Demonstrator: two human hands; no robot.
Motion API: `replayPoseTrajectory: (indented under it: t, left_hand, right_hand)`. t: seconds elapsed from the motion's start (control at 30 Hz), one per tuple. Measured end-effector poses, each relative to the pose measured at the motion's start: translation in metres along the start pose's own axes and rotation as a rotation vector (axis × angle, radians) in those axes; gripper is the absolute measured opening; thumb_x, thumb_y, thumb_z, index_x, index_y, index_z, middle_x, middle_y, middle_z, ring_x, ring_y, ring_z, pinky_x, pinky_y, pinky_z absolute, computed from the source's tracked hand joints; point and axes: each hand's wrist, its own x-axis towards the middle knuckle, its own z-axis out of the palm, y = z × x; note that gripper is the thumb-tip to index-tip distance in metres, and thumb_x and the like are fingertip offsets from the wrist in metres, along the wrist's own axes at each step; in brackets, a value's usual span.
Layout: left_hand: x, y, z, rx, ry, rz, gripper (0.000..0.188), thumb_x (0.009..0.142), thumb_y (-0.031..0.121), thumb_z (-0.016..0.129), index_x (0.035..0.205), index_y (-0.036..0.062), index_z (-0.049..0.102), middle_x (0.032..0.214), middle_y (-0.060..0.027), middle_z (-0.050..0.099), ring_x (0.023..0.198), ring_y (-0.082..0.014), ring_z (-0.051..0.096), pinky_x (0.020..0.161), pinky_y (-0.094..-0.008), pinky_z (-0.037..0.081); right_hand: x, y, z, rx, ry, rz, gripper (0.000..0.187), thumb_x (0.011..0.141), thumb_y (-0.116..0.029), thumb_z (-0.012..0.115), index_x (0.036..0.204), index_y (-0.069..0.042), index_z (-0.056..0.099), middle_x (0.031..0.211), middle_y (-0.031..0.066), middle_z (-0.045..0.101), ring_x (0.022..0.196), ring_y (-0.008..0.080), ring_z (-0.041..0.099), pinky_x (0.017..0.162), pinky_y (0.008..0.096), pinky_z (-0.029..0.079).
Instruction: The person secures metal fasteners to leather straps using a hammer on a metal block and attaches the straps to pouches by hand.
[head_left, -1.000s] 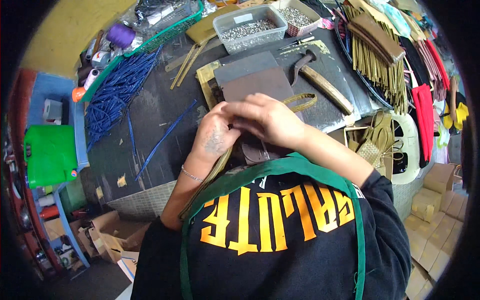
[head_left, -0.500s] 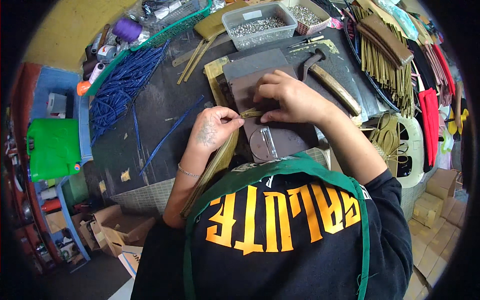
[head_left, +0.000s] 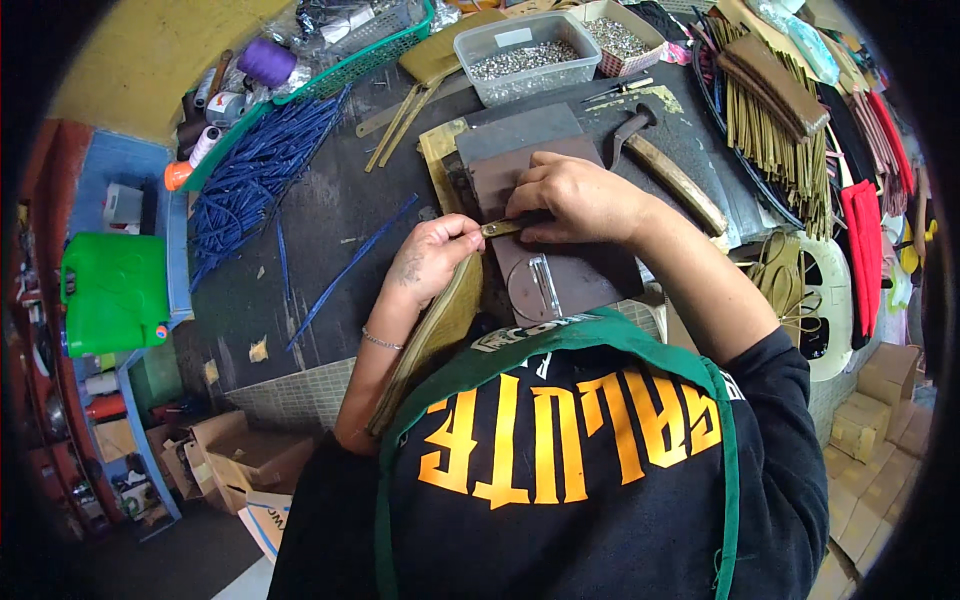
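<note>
Above a dark brown board, both my hands hold a short olive strap, with a small round spot near its left end. My left hand pinches that end between thumb and fingertips. My right hand has its fingers curled over the strap's other end, which they partly hide. From beside my left hand, a larger folded olive leather piece hangs along my forearm toward my apron. Nearer to me on the board lie a round dark disc and a slim shiny metal tool.
A hammer with a wooden handle lies right of the board. Behind stand a clear tub and a smaller box of metal fittings. Blue strips lie in a heap at left; olive strips are piled at right.
The strap between my hands has turned, so its flat face and round spot now show. My hands stay in nearly the same place; the whole view has shifted slightly.
</note>
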Motion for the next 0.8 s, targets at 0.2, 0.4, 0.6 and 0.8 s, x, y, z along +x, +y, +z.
replayPoseTrajectory:
  t: [0.2,0.4,0.6,0.8]
  left_hand:
    - [-0.002,0.016,-0.001,0.085,-0.084,-0.032,0.015,0.077,0.014,0.051,0.073,0.0006,0.056,0.066,-0.0008,0.056,0.063,-0.0088,0.05,0.061,-0.0228,0.04]
    - [-0.003,0.012,-0.001,-0.049,-0.209,-0.072,0.015,0.08,0.014,0.051,0.07,0.0032,0.053,0.065,0.0016,0.052,0.061,-0.0057,0.046,0.059,-0.0185,0.037]
    - [-0.005,0.011,-0.004,-0.404,-0.329,-0.095,0.015,0.08,0.013,0.048,0.071,0.0015,0.052,0.066,-0.0032,0.053,0.062,-0.0099,0.049,0.061,-0.0208,0.039]
    - [-0.004,0.009,-0.001,-0.492,-0.363,-0.063,0.015,0.08,0.013,0.046,0.073,0.0011,0.052,0.066,-0.0044,0.052,0.063,-0.0121,0.049,0.063,-0.0226,0.039]
  right_hand:
    - [0.008,0.009,-0.007,-0.002,-0.069,-0.035,0.015,0.062,-0.016,0.06,0.075,-0.009,0.06,0.072,0.0073,0.059,0.074,0.0278,0.053,0.069,0.0356,0.043]
    - [0.009,-0.002,-0.011,-0.136,-0.1,0.024,0.015,0.063,-0.015,0.06,0.077,-0.012,0.06,0.076,0.0049,0.059,0.081,0.0254,0.051,0.069,0.036,0.044]
    - [0.007,-0.001,-0.013,-0.095,-0.004,0.015,0.019,0.06,-0.012,0.065,0.078,-0.009,0.059,0.077,0.0036,0.058,0.078,0.024,0.049,0.07,0.034,0.042]
    - [0.012,-0.001,-0.01,0.16,-0.123,-0.017,0.022,0.065,-0.02,0.063,0.082,-0.007,0.06,0.073,0.0091,0.06,0.069,0.0251,0.055,0.061,0.0337,0.044]
